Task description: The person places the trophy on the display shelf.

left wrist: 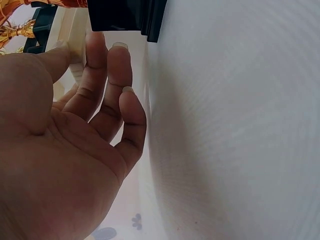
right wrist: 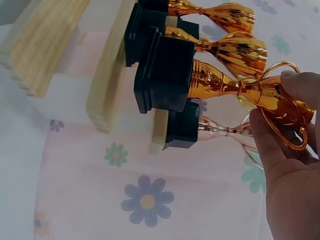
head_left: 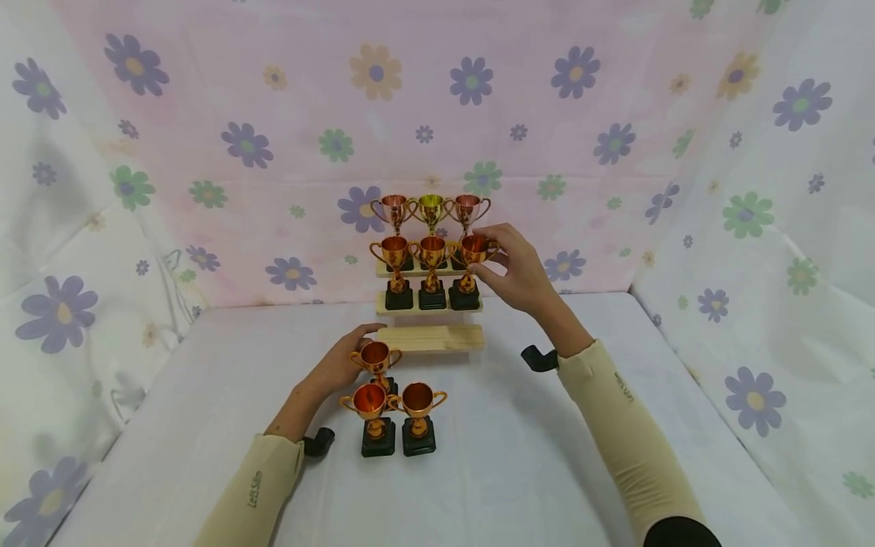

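Observation:
My right hand (head_left: 509,266) pinches a copper-coloured trophy cup (right wrist: 220,82) by its bowl and handle. Its black base (head_left: 465,295) is at the right end of the middle step of a wooden tiered stand (head_left: 431,339), slightly tilted. Two similar cups (head_left: 432,262) stand beside it on that step. At the left end of the front step, my left hand (head_left: 340,361) grips the wood between thumb and index finger, its other fingers loosely bent, as the left wrist view shows. A copper cup (head_left: 376,357) stands close to this hand, partly overlapping the stand's left end.
On the top step stand two pinkish cups (head_left: 394,209) and a yellow-gold one (head_left: 431,207). Two more copper cups (head_left: 418,414) are on the white tabletop (head_left: 519,471) before the stand. Flowered cloth (head_left: 301,91) hangs behind and at both sides.

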{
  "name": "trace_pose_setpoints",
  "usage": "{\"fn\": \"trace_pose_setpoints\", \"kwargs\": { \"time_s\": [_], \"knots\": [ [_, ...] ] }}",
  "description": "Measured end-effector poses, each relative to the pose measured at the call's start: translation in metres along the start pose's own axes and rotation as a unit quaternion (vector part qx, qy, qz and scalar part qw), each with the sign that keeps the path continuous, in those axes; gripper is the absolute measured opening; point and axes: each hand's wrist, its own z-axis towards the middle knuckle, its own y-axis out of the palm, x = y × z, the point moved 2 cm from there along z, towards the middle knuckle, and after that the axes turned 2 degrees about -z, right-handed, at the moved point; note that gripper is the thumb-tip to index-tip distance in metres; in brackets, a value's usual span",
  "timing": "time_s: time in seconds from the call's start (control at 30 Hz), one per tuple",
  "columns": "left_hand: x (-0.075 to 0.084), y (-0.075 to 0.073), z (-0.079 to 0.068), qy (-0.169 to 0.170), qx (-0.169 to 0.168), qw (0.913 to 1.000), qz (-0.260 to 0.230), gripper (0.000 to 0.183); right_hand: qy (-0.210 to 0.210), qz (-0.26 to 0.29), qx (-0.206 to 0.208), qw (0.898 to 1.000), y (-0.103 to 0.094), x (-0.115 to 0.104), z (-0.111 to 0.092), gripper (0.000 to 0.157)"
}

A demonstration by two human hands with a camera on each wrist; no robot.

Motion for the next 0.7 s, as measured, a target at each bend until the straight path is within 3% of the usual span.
{"fn": "trace_pose_setpoints", "kwargs": {
  "time_s": [0.37, 0.7],
  "knots": [
    [0.001, 0.001, 0.002, -0.043, -0.002, 0.9990, -0.013, 0.067, 0.026, -0.022, -0.013, 0.999, 0.006, 0.019, 0.007, 0.055],
    [0.001, 0.001, 0.000, -0.044, 0.003, 0.9990, -0.006, 0.068, 0.040, -0.033, -0.016, 0.999, 0.010, 0.028, 0.009, 0.055]
  ]
}}
